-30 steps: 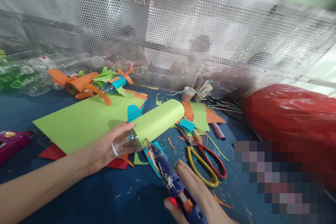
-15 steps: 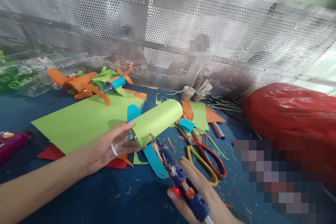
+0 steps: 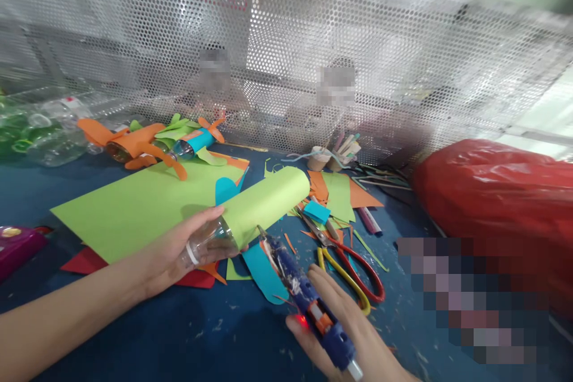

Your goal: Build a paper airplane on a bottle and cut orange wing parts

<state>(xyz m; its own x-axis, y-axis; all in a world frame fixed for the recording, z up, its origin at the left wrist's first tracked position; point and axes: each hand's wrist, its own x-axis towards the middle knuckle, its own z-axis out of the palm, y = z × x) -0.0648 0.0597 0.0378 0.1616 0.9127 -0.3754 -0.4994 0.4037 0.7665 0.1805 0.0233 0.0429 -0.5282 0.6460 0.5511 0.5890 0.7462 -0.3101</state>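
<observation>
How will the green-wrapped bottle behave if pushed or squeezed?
Likely to roll: the green-wrapped bottle has a round body. The blue paper showing beside it might hinder that if attached; I can't tell. Probably light for its size and apt to dent under a hard squeeze: the clear end in the left hand looks like thin plastic.

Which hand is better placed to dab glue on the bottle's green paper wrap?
Probably the right hand: it holds the glue gun, tip by the green paper wrap. The left hand is taken up holding the bottle.
</observation>
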